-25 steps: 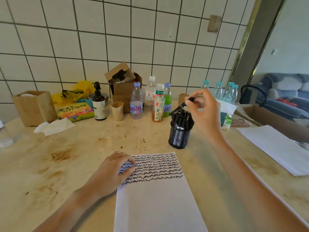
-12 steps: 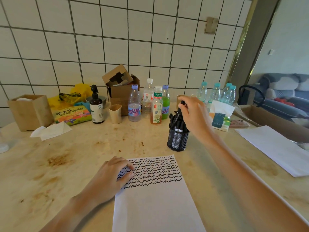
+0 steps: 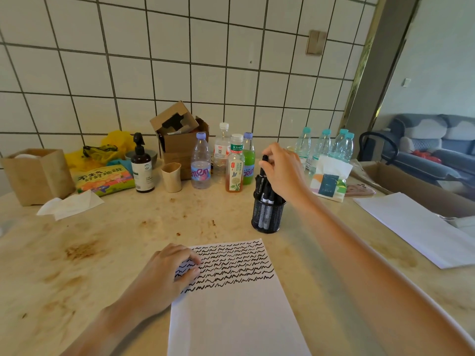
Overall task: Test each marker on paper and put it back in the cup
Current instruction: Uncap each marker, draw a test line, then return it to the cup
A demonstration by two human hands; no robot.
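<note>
Right hand [image 3: 282, 170] poised over the mesh cup [image 3: 267, 214], fingers [image 3: 267, 156] curled and pinching the upper end of a black marker [image 3: 263, 167] standing near upright, its lower part down among the other markers [image 3: 267, 196] bundled in the cup. Impossible to tell from this view alone whether being lowered in or drawn out; held by the top so as to slide straight between its neighbours without catching on them.

Left hand [image 3: 167, 273] resting on the left edge of the paper [image 3: 231, 304], fingers loosely bent with the tips pressing down on the squiggle rows [image 3: 226, 263], gripping nothing; likely placed so to keep the sheet from sliding on the worktop [image 3: 102, 240] during strokes. Wavy black test lines filling only the far part of the sheet, just right of these fingertips; near part blank, suggesting room kept for further tests.

Cup standing just beyond the far edge of the paper, directly beneath the right fingers, within short reach of the writing area. Beyond those fingers, against the tiled wall: drink bottles [image 3: 235, 170], an open cardboard box [image 3: 180, 140], a pump bottle [image 3: 141, 168] and a small beige cup [image 3: 171, 177]. To their right, a tissue pack [image 3: 329, 183] and a second sheet [image 3: 416, 227], well apart from the work
</note>
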